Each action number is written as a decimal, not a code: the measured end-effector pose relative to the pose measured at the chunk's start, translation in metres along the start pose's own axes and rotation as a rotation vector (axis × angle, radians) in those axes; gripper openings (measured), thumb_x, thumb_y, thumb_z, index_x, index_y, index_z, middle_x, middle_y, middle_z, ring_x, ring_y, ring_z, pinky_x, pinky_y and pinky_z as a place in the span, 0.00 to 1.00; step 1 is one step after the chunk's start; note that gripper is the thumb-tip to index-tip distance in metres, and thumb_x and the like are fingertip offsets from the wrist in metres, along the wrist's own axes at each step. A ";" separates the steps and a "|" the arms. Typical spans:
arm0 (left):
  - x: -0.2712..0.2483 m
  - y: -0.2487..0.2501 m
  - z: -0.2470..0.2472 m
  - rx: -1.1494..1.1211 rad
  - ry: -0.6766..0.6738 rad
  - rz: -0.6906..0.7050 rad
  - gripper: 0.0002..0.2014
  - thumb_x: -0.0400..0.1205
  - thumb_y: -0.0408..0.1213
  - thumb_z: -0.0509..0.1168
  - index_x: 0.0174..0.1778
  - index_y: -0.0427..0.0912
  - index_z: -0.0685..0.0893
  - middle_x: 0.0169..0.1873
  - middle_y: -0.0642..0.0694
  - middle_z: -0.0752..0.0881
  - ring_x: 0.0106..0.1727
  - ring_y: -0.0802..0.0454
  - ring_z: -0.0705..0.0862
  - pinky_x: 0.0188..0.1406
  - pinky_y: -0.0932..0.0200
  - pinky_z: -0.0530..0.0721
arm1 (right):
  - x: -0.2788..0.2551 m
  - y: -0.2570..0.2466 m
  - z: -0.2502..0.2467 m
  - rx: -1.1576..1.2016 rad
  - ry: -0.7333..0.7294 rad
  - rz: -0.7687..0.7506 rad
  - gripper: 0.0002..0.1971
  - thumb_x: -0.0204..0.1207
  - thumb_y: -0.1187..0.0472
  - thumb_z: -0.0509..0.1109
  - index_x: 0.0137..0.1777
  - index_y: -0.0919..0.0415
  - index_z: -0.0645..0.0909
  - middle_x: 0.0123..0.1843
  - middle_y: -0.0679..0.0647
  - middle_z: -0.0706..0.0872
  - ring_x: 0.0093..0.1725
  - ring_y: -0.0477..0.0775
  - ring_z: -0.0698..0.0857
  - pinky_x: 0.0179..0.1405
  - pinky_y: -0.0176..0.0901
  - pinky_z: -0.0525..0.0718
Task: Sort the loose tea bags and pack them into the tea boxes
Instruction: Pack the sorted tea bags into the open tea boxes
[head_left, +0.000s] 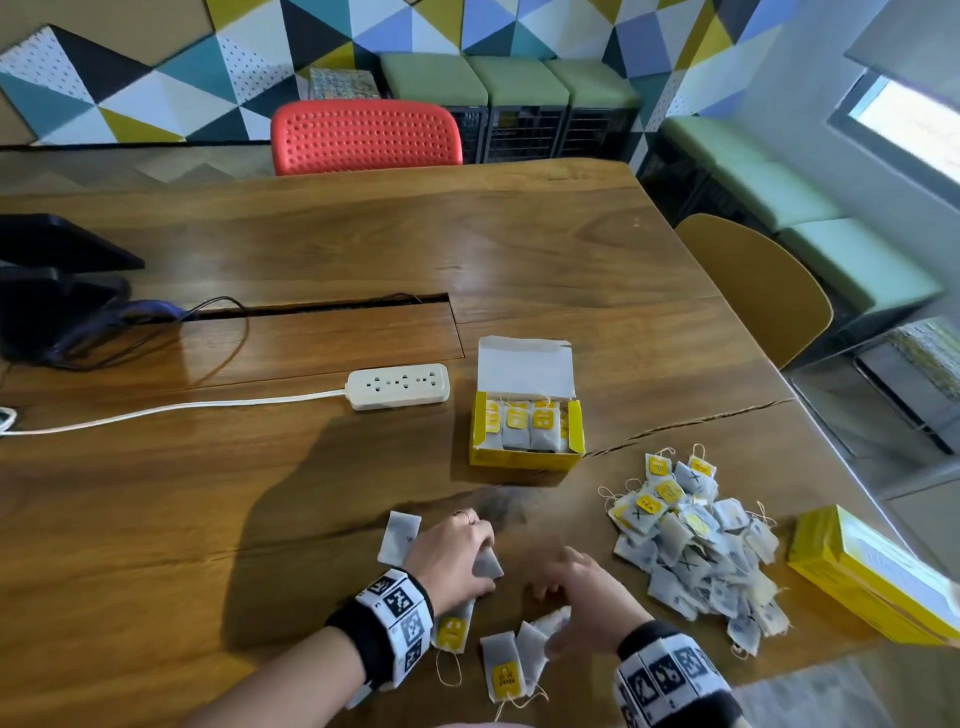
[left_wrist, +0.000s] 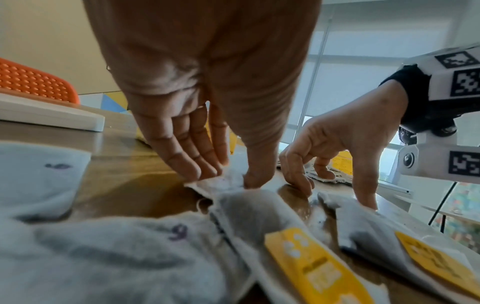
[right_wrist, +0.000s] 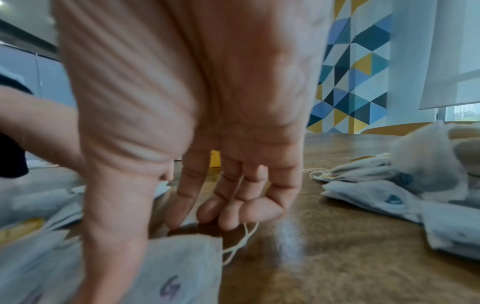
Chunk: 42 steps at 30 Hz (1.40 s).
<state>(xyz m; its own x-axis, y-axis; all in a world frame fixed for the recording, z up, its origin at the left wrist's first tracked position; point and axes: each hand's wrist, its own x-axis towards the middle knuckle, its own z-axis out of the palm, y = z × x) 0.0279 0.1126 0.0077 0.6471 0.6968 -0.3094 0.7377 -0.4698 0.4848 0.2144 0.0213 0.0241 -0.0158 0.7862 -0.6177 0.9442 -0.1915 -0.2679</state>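
Left hand (head_left: 451, 558) low over wooden table (head_left: 260, 499), thumb and fingers pinching grey tea bag (head_left: 487, 563); bag mostly hidden under palm. Right hand (head_left: 587, 597) blurred, thumb pressing tea bag marked 6 (right_wrist: 179, 273), outer fingers curled over string (right_wrist: 241, 240). Open tea box (head_left: 525, 434) behind, part filled. Loose tea bag pile (head_left: 696, 545) right. Second yellow box (head_left: 872, 582) cut off by frame edge.

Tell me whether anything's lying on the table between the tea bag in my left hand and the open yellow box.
Nothing visible: bare wood lies between the tea bag and the open yellow box; the power strip sits off to the left.
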 end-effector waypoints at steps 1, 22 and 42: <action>0.001 0.002 0.000 0.011 0.018 0.001 0.18 0.73 0.47 0.74 0.57 0.49 0.80 0.56 0.52 0.79 0.56 0.51 0.82 0.48 0.56 0.81 | -0.002 0.001 0.002 -0.017 0.004 -0.008 0.28 0.58 0.48 0.84 0.59 0.47 0.80 0.54 0.44 0.71 0.60 0.48 0.73 0.58 0.44 0.81; -0.015 -0.016 -0.022 -1.382 -0.139 -0.332 0.10 0.85 0.27 0.59 0.61 0.34 0.79 0.51 0.39 0.88 0.48 0.48 0.88 0.47 0.57 0.87 | -0.007 -0.003 -0.001 0.682 0.308 0.023 0.14 0.66 0.67 0.80 0.45 0.52 0.80 0.37 0.49 0.87 0.40 0.47 0.87 0.44 0.41 0.88; -0.021 -0.020 -0.028 -1.489 -0.087 -0.343 0.10 0.79 0.27 0.68 0.56 0.34 0.82 0.40 0.41 0.88 0.36 0.56 0.86 0.37 0.66 0.85 | 0.022 -0.043 -0.009 0.746 0.613 -0.165 0.12 0.70 0.63 0.78 0.53 0.50 0.87 0.53 0.44 0.83 0.53 0.43 0.84 0.50 0.35 0.84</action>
<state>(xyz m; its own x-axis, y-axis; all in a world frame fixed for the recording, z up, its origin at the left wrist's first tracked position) -0.0062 0.1227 0.0274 0.5391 0.5972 -0.5940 0.0263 0.6930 0.7205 0.1764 0.0525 0.0289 0.2439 0.9650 -0.0958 0.4922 -0.2083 -0.8452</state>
